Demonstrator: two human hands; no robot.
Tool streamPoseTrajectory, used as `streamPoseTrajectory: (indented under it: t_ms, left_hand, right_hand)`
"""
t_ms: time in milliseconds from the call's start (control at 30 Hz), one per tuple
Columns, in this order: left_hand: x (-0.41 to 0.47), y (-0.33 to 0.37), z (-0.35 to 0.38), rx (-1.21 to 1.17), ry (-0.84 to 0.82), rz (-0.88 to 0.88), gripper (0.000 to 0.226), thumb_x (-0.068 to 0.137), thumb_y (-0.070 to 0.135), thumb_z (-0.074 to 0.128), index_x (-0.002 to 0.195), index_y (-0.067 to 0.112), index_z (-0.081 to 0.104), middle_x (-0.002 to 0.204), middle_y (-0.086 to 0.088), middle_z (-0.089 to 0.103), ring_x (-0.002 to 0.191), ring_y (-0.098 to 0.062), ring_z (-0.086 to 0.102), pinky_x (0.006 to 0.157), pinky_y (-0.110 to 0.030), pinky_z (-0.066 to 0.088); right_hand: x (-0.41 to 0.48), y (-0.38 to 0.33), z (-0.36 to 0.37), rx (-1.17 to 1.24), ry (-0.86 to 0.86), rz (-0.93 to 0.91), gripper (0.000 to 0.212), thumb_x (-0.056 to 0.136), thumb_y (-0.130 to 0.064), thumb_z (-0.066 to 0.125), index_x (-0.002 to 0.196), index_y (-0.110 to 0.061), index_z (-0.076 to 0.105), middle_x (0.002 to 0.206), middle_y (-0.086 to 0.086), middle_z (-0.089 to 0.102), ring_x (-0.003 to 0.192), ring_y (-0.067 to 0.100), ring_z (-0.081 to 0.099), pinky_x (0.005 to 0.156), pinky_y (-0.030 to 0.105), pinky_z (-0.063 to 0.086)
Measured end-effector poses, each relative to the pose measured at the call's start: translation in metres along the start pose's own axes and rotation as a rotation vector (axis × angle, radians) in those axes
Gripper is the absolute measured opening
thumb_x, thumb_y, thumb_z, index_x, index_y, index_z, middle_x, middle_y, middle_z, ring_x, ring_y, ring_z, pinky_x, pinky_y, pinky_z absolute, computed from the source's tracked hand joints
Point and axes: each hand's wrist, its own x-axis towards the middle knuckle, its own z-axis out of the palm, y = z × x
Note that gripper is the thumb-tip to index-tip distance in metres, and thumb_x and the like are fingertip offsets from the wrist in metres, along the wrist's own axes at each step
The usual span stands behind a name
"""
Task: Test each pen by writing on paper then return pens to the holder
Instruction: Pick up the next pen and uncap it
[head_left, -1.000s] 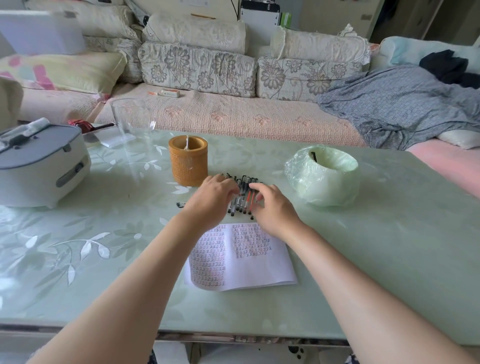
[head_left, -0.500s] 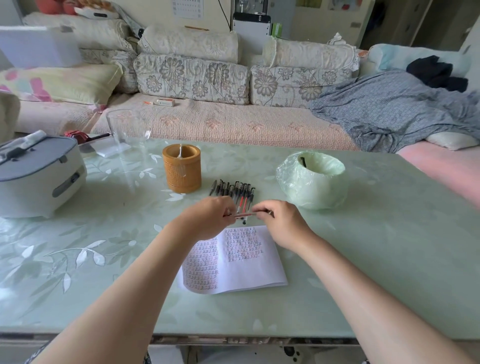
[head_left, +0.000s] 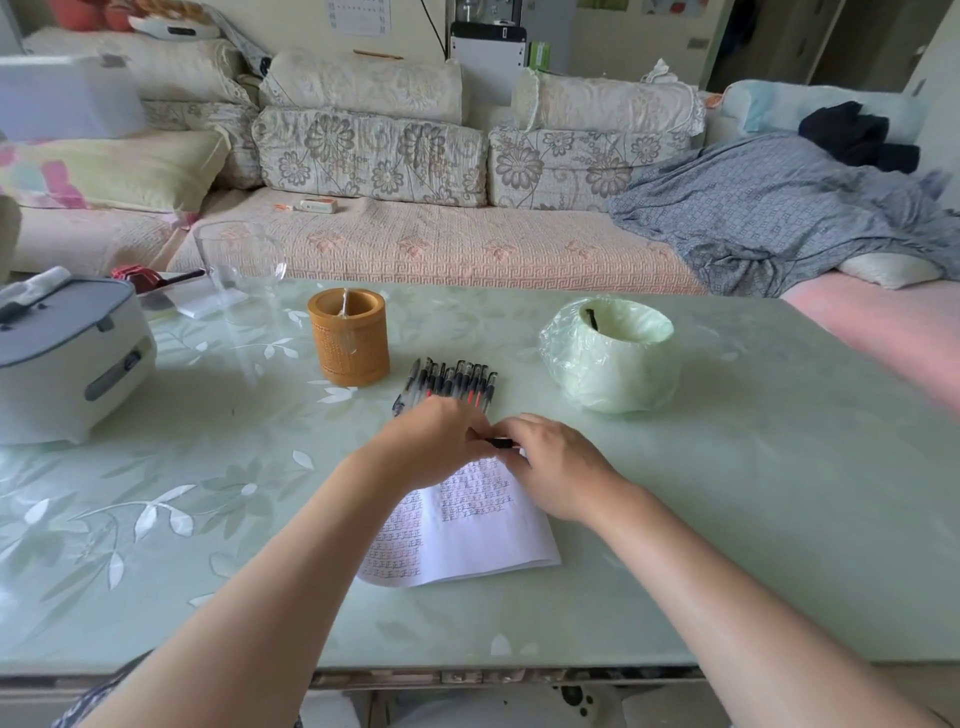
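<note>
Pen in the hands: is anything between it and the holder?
Only the row of pens, lying flat between the pen and the holder. The left hand and right hand pinch the pen over the paper's far edge; carried above the row, it would likely pass. The holder's mouth is open, one thin thing standing inside.

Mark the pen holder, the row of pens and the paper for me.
pen holder (head_left: 350, 348), head view, on its brown outer wall.
row of pens (head_left: 457, 382), head view, on the barrels mid-row.
paper (head_left: 483, 540), head view, on its blank white part.
</note>
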Motion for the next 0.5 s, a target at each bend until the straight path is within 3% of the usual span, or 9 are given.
streamPoseTrajectory:
  t_ms: [133,233,300,400,500]
  left_hand:
    - [0.0016,-0.0049,-0.0068,-0.046,0.032,-0.053,0.013,0.090,0.038,0.063,0.091,0.026,0.070,0.083,0.006,0.070,0.076,-0.014,0.063,0.069,-0.033,0.053]
    - [0.0024,-0.0055,-0.0090,-0.062,0.017,-0.061,0.012,0.092,0.029,0.063,0.088,0.024,0.072,0.083,0.005,0.070,0.078,-0.016,0.064,0.070,-0.030,0.052]
    - [0.0030,-0.0043,-0.0064,-0.094,0.004,-0.066,0.010,0.090,0.028,0.065,0.085,0.024,0.073,0.081,0.005,0.070,0.078,-0.017,0.066,0.073,-0.036,0.056]
    - [0.0047,-0.0031,-0.0019,-0.132,-0.001,-0.062,0.007,0.088,0.028,0.067,0.084,0.026,0.072,0.077,0.010,0.070,0.075,-0.015,0.067,0.074,-0.040,0.057]
    - [0.0058,-0.0017,-0.0018,-0.151,0.014,-0.044,0.006,0.088,0.028,0.068,0.083,0.028,0.070,0.076,0.013,0.069,0.073,-0.006,0.065,0.074,-0.034,0.057]
  right_hand:
    - [0.0008,0.0051,-0.0045,-0.051,-0.013,0.061,0.022,0.098,-0.025,0.045,0.113,-0.024,0.061,0.107,0.000,0.060,0.098,0.024,0.058,0.083,0.039,0.048]
    - [-0.0003,0.0060,-0.0081,-0.063,-0.024,0.074,0.023,0.096,-0.039,0.044,0.108,-0.028,0.061,0.102,-0.006,0.061,0.093,0.019,0.059,0.080,0.037,0.048]
    - [-0.0014,0.0059,-0.0068,-0.057,-0.025,0.063,0.024,0.097,-0.046,0.045,0.103,-0.028,0.061,0.098,-0.007,0.061,0.088,0.018,0.058,0.077,0.036,0.048]
    - [-0.0006,0.0071,-0.0024,0.034,-0.034,0.052,0.023,0.099,-0.037,0.047,0.098,-0.021,0.063,0.095,-0.002,0.063,0.090,0.021,0.059,0.078,0.038,0.048]
    - [-0.0008,0.0058,-0.0014,0.091,-0.032,0.057,0.022,0.100,-0.030,0.046,0.099,-0.018,0.063,0.096,0.000,0.063,0.090,0.021,0.059,0.077,0.035,0.045]
